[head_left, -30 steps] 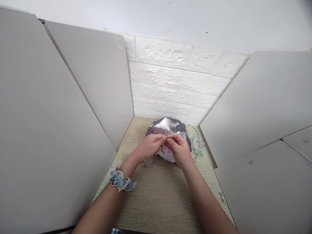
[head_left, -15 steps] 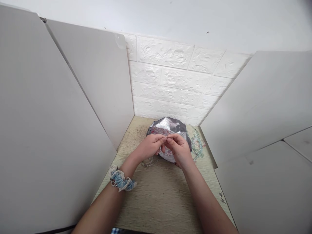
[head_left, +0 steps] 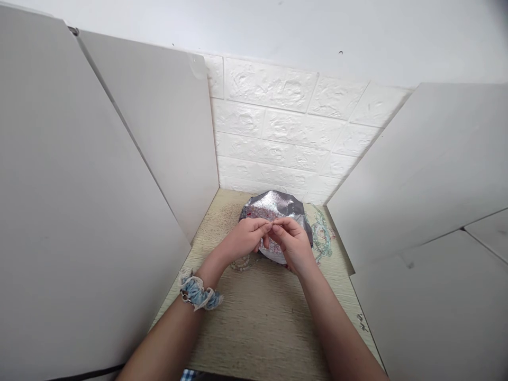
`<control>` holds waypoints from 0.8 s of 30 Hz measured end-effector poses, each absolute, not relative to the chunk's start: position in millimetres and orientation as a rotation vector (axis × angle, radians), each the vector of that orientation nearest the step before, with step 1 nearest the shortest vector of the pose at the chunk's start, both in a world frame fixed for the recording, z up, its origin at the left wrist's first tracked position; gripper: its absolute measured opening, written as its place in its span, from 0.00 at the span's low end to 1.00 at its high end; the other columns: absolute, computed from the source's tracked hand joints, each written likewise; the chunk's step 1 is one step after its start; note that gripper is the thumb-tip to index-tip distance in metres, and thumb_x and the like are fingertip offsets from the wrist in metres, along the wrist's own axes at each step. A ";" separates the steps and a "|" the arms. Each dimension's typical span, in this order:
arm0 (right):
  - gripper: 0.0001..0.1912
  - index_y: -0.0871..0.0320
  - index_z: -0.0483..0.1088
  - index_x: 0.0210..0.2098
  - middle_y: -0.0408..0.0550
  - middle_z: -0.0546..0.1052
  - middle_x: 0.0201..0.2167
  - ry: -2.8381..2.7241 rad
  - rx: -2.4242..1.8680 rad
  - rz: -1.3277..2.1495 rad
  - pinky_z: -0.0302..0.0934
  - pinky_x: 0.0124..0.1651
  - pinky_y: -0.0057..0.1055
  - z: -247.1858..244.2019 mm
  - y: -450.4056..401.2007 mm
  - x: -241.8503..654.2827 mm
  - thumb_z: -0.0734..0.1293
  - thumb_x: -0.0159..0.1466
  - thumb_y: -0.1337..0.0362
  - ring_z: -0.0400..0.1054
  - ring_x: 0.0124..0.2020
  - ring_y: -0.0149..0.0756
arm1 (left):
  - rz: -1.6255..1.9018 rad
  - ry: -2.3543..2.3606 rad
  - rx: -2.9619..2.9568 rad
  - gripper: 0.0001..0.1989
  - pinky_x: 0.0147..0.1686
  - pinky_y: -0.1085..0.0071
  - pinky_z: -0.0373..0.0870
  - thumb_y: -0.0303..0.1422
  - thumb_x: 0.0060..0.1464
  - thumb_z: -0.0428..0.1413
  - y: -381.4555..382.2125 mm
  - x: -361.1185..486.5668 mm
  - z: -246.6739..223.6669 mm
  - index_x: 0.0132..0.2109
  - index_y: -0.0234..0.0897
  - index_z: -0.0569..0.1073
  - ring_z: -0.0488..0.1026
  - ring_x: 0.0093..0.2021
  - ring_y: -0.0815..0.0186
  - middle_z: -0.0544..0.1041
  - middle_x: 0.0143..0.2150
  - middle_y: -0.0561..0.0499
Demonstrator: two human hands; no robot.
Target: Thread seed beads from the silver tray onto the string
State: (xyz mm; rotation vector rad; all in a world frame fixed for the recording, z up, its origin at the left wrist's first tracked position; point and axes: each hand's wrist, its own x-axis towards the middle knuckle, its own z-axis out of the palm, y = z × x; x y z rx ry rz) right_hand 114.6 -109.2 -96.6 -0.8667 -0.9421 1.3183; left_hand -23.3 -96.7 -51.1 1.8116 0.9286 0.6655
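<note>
Above a silver-lined bag (head_left: 273, 199), my left hand (head_left: 248, 235) and my right hand (head_left: 291, 241) meet fingertip to fingertip. Each has thumb and index finger pinched together; whatever lies between them is too small to make out. Pink and red beads (head_left: 257, 211) fill the bag, partly hidden behind my fingers. Strings of green and clear beads (head_left: 323, 235) lie to the right of the bag. A pale bead strand (head_left: 241, 263) rests below my left hand. A blue and white scrunchie (head_left: 200, 293) circles my left wrist.
The wooden tabletop (head_left: 257, 323) lies between grey panels on the left (head_left: 159, 116) and right (head_left: 420, 174). A white brick-patterned wall (head_left: 278, 127) stands behind it. Small shiny pieces (head_left: 361, 323) sit at the table's right edge.
</note>
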 end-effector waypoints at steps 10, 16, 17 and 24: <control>0.08 0.57 0.67 0.27 0.40 0.70 0.24 -1.083 -0.956 1.225 0.59 0.34 0.28 -92.2 -110.7 115.5 0.68 0.48 0.62 0.64 0.27 0.27 | 0.668 0.916 1.743 0.19 0.20 0.77 0.55 0.40 0.53 0.41 -94.8 -22.4 -54.3 0.23 0.32 0.65 0.58 0.16 0.76 0.63 0.17 0.56; 0.07 0.58 0.68 0.28 0.42 0.69 0.24 -1.219 -1.047 1.117 0.58 0.33 0.28 -84.6 -113.6 116.8 0.66 0.50 0.62 0.63 0.27 0.29 | 0.654 0.926 1.722 0.19 0.19 0.77 0.55 0.41 0.52 0.41 -92.8 -22.8 -57.2 0.23 0.32 0.65 0.58 0.17 0.76 0.65 0.18 0.55; 0.07 0.58 0.68 0.28 0.42 0.70 0.25 -1.230 -1.052 1.102 0.58 0.33 0.28 -84.1 -113.8 117.3 0.66 0.50 0.62 0.63 0.28 0.29 | 0.655 0.916 1.713 0.19 0.19 0.78 0.55 0.41 0.52 0.41 -92.6 -22.8 -57.2 0.23 0.32 0.65 0.59 0.17 0.76 0.65 0.18 0.55; 0.06 0.58 0.67 0.27 0.42 0.70 0.24 -1.272 -1.079 1.089 0.58 0.31 0.27 -84.6 -113.3 119.4 0.66 0.50 0.63 0.63 0.27 0.29 | 0.632 0.917 1.710 0.17 0.19 0.78 0.56 0.39 0.52 0.43 -92.3 -22.5 -56.2 0.24 0.32 0.65 0.59 0.17 0.76 0.66 0.20 0.54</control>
